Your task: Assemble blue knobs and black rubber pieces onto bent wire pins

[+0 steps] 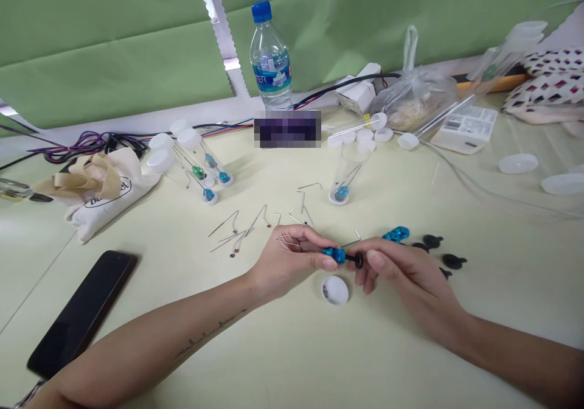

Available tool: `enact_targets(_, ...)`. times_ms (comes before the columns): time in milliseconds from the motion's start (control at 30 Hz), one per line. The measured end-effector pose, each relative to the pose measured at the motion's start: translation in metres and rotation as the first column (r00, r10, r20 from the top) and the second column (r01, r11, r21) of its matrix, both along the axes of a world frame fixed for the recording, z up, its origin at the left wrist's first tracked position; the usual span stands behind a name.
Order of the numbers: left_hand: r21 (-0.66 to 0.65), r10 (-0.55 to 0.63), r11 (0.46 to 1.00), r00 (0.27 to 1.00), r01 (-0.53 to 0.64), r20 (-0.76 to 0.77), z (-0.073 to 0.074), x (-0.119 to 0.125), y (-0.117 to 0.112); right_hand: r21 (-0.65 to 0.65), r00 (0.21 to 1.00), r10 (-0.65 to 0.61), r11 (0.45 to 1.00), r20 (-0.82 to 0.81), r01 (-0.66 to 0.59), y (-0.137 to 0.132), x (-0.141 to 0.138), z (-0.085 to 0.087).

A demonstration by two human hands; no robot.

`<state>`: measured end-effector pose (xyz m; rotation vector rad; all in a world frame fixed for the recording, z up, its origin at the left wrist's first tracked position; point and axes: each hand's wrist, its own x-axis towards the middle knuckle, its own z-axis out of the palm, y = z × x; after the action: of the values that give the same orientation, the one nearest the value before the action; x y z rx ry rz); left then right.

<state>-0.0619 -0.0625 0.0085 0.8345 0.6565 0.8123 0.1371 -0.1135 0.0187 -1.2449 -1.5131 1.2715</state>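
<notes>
My left hand pinches a small shiny blue metal fitting between thumb and fingers, and a thin bent wire shows over the back of that hand. My right hand has its fingers around a black round-headed piece; its narrow stem meets the right end of the blue fitting. Just below the hands lies a white cap with tiny bits inside. Beyond my right hand are more blue fittings and several black round-headed pieces. Bent metal wires lie left of my hands.
Clear tubes with white caps stand at the back left, another tube behind my hands. A water bottle stands at the back. A phone and cloth pouch lie left, a plastic bag back right.
</notes>
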Motion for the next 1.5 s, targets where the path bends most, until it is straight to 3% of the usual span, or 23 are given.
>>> enact_targets(133, -0.027, 0.018, 0.999, 1.000, -0.019, -0.007, 0.0005, -0.0007, 0.0006, -0.007, 0.998, -0.057, 0.998, 0.015, 0.057, -0.0003, -0.0006, -0.0022)
enact_targets(300, 0.013, -0.014, 1.000, 1.000, 0.014, -0.016, -0.0024, -0.0012, -0.0010, -0.049, 0.998, 0.056, 0.997, 0.043, -0.054, 0.0000, 0.0010, -0.0010)
enact_targets(500, -0.018, 0.060, 0.998, 0.998, -0.060, -0.031, -0.0016, -0.0009, 0.0009, -0.018, 0.990, 0.003, 1.000, -0.141, -0.006, -0.0013, 0.0033, -0.0052)
enact_targets(667, -0.031, 0.046, 0.998, 0.999, -0.046, 0.001, -0.0023, -0.0012, 0.0013, -0.033, 0.989, 0.048, 0.998, -0.139, -0.053, -0.0017, 0.0041, -0.0084)
enact_targets(867, -0.054, 0.080, 0.995, 0.997, -0.080, 0.002, -0.0005, -0.0011, 0.0014, -0.003, 0.973, 0.011, 1.000, -0.230, -0.012, -0.0028, 0.0053, -0.0076)
enact_targets(1000, -0.058, 0.058, 0.997, 0.998, -0.057, 0.011, -0.0005, -0.0017, 0.0020, 0.001, 0.976, 0.051, 0.999, -0.213, -0.052, -0.0036, 0.0059, -0.0063)
enact_targets(1167, -0.050, 0.083, 0.995, 0.996, -0.082, 0.022, -0.0015, -0.0016, 0.0019, -0.013, 0.971, -0.039, 0.999, -0.237, 0.037, -0.0054, 0.0061, -0.0083)
enact_targets(1500, -0.017, 0.075, 0.997, 0.996, -0.074, 0.038, -0.0029, -0.0014, 0.0018, -0.043, 0.976, -0.041, 0.999, -0.212, 0.032, -0.0046, 0.0058, -0.0095)
